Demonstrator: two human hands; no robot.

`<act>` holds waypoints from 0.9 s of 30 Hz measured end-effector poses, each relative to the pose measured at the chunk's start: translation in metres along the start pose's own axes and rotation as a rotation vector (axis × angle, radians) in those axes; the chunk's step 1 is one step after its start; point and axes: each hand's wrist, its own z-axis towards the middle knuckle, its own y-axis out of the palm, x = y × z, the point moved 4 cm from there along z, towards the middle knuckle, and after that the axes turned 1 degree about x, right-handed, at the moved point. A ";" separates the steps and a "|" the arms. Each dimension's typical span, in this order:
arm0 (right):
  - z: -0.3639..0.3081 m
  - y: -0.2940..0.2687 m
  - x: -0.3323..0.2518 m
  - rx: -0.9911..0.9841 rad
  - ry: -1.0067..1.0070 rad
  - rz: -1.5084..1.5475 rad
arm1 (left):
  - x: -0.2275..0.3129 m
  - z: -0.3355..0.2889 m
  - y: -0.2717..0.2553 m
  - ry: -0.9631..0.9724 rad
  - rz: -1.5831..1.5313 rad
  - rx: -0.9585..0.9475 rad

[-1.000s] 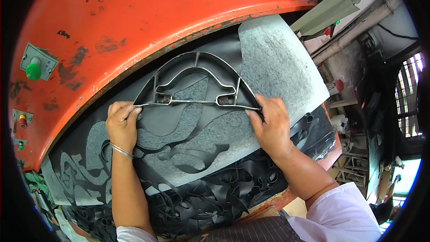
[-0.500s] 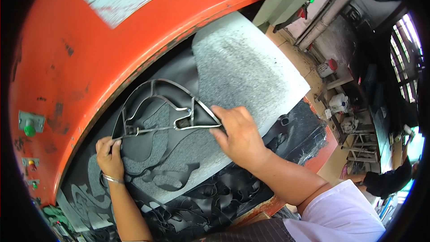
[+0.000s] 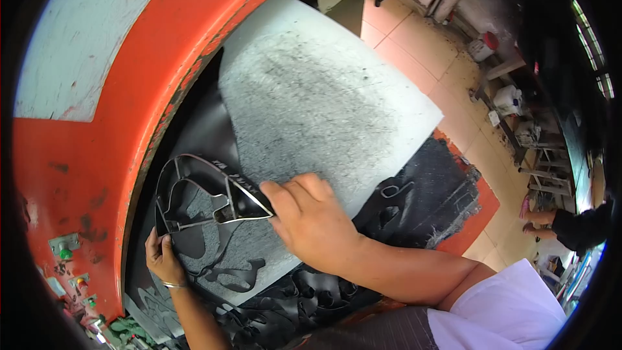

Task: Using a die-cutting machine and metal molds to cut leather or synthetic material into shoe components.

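Observation:
A curved metal cutting die (image 3: 245, 198), an arch-shaped steel band with inner cross struts, is held between my two hands. My left hand (image 3: 165, 262) pinches its left corner between thumb and fingers. Around its right pointed end my right hand (image 3: 311, 217) is closed, fingers on the far side and thumb nearer me. The die is tilted, with its right outer wall showing. Beneath it lie a dark sheet (image 3: 201, 131) with cut-out shapes and a scuffed white cutting board (image 3: 317, 100). Whether the die touches the sheet, I cannot tell.
A large orange press (image 3: 78, 168) curves along the left and far side, with a green button (image 3: 65, 254) on it. Black scraps (image 3: 311, 291) lie along the near edge. Right are a tiled floor (image 3: 447, 84), stools (image 3: 547, 178) and another person (image 3: 580, 227).
The view has turned, so the press and board sit differently in the picture. The die has tilted, showing more of its right outer wall. Both hands keep their hold on it.

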 end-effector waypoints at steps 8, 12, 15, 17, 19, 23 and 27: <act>-0.007 -0.002 -0.013 -0.026 -0.021 -0.156 | 0.018 -0.011 0.009 0.081 -0.037 -0.020; -0.012 0.003 -0.014 -0.004 -0.036 -0.184 | 0.026 -0.014 0.011 0.121 0.018 -0.030; -0.011 0.006 -0.018 -0.012 -0.043 -0.213 | 0.023 -0.016 0.005 0.068 0.001 -0.007; -0.011 0.007 -0.015 -0.013 -0.051 -0.222 | 0.020 -0.015 0.008 0.087 -0.033 -0.005; -0.011 0.007 -0.015 -0.013 -0.053 -0.227 | 0.021 -0.014 0.008 0.095 -0.025 -0.006; -0.007 0.005 -0.013 -0.032 -0.039 -0.221 | 0.021 -0.014 0.011 0.071 -0.047 -0.014; -0.007 0.005 -0.011 -0.059 -0.062 -0.210 | 0.022 -0.017 0.009 0.085 -0.037 -0.005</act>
